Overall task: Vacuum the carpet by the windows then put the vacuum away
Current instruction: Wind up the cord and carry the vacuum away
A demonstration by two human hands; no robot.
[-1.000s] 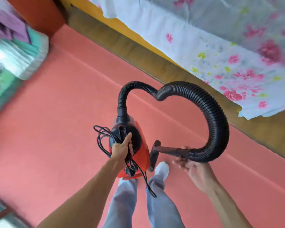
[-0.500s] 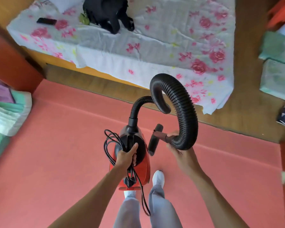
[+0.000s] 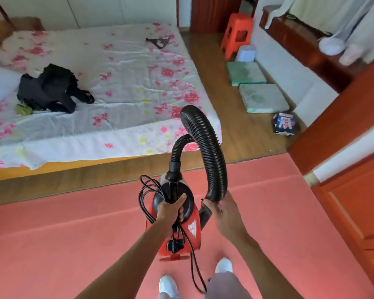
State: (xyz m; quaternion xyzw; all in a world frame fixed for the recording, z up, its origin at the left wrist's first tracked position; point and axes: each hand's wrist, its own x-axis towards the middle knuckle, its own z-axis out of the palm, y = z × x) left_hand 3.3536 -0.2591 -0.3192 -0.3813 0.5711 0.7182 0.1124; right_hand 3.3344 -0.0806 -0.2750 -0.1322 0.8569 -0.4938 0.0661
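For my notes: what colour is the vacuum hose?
The hose is black, ribbed; head view.

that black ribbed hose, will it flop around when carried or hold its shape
Probably springy, not limp: the hose stands in a tall arch above the vacuum, held only near its end by the right hand. Its ribbed wall suggests easy bending, so the loop may sway while walking. Released, that end would likely swing down.
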